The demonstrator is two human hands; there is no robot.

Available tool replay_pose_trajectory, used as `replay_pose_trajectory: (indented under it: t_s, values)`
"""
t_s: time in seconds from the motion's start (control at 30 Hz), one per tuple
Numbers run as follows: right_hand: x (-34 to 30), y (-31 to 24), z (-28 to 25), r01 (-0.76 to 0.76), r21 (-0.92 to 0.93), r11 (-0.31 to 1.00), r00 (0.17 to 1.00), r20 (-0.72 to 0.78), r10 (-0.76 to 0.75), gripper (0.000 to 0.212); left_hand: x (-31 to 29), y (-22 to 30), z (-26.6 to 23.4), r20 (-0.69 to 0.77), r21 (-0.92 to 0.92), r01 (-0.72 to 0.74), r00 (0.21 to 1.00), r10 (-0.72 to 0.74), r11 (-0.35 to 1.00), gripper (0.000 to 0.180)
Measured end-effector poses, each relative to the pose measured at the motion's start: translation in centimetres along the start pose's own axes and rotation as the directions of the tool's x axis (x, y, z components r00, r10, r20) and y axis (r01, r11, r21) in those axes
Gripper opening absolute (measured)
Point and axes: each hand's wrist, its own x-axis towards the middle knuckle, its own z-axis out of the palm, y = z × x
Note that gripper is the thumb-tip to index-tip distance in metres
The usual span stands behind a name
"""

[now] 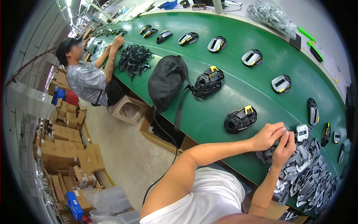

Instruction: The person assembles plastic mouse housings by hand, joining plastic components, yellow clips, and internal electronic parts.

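My left hand (pixel 267 136) and my right hand (pixel 284 148) meet over the workbench, fingertips pinched together. Whatever small thing lies between them is hidden by the fingers. Just below and to the right spreads a heap of grey plastic parts (pixel 307 173). A pale silver-grey plastic cover (pixel 302 132) rests at its upper edge, close beside my right hand. To the left of my hands sits a black plastic housing with a yellow piece (pixel 239 120). A second black housing with yellow on top (pixel 207 83) stands farther back, beside a black mesh bag (pixel 167 84).
Black-and-silver assemblies (pixel 252 58) line the green bench (pixel 209 123) in a curved row. At the left, a co-worker (pixel 87 72) reaches toward the bench near a pile of black parts (pixel 135 59). Cardboard boxes (pixel 65 149) stack on the floor; a black cable (pixel 169 136) hangs off the bench.
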Motion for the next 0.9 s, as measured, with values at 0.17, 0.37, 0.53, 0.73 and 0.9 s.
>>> replay_pose_trajectory:
  t_s: [0.17, 0.37, 0.53, 0.73, 0.9]
  values:
    - [-0.3, 0.4, 0.3, -0.115, 0.294, 0.949, 0.993, 0.013, 0.116, 0.028, 0.7, 0.4, -0.7, 0.099, -0.016, -0.051, 0.994, 0.052, 0.999, 0.022]
    - [-0.2, -0.6, 0.6, -0.118, 0.219, 0.969, 0.992, -0.018, 0.125, 0.028, -0.1, 0.9, -0.5, 0.06, 0.058, -0.075, 0.996, 0.072, 0.995, 0.019]
    - [-0.1, -0.4, 0.6, 0.055, -0.153, 0.987, 0.993, -0.091, -0.069, 0.027, -0.2, 0.3, -0.1, 0.036, 0.147, -0.063, 0.998, 0.058, 0.987, 0.017]
    - [-0.5, -0.4, 0.0, 0.07, -0.063, 0.996, 0.996, -0.059, -0.073, 0.029, 0.1, 1.2, -0.6, 0.123, 0.1, -0.141, 0.984, 0.129, 0.985, 0.017]
    - [-1.1, 0.2, -0.2, -0.07, 0.363, 0.929, 0.998, 0.029, 0.063, 0.028, 0.4, 1.6, -1.5, 0.226, 0.053, -0.231, 0.95, 0.214, 0.971, 0.016]
